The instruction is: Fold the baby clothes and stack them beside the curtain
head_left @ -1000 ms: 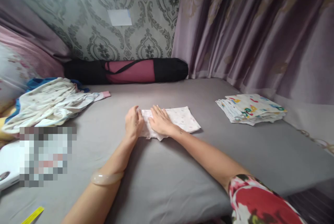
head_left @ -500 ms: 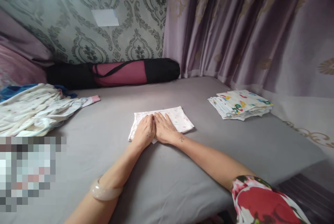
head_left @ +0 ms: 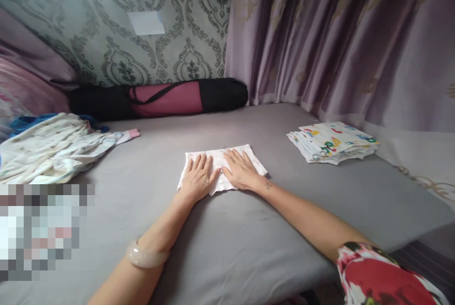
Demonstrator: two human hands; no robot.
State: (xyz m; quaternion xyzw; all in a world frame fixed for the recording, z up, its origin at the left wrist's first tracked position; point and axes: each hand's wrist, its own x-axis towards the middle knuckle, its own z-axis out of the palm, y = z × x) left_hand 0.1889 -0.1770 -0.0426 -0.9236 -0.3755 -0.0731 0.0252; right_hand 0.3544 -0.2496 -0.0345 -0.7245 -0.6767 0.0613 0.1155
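Note:
A folded white cloth with faint pale spots (head_left: 222,183) lies in front of me on the grey bed sheet (head_left: 245,243). My left hand (head_left: 198,177) rests flat on the cloth's left half, fingers spread and pointing away from me. On its right half my right hand (head_left: 241,170) lies palm down, also with the fingers apart. The two thumbs almost meet over the middle. Both palms hide much of the cloth, and I cannot tell what kind of garment or cloth it is.
To the right sits a stack of folded white cloths with colourful prints (head_left: 334,143). At the left is a loose heap of pale clothes (head_left: 53,146). A long black and maroon bag (head_left: 167,99) lies along the wall; purple curtains (head_left: 284,35) hang at the right.
My hands were together at the middle of the cloth. They have since moved apart, left hand slightly leftward and right hand rightward, and now lie flat with fingers spread.

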